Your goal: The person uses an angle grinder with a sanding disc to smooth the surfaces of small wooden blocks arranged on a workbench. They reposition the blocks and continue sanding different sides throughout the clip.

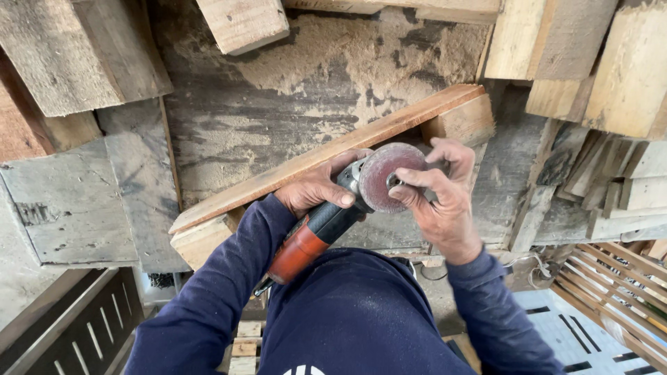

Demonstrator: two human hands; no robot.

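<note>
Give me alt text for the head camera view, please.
A person's left hand grips an angle grinder while the right hand pinches the centre of its reddish sanding disc, above a long wooden plank on a dusty workbench.

My left hand (316, 187) wraps the grinder (313, 236), so the body under my fingers is hidden, and its tail end disappears behind my left sleeve (208, 292). My right fingers (417, 182) cover the middle of the disc (385, 175); I cannot tell what they pinch there. The disc's far edge hides part of the plank (326, 156) just beyond my fingertips. The block (462, 118) past my right fingers is partly behind my right hand (445, 208). Boards (625, 69) above are cut off by the frame edge.
</note>
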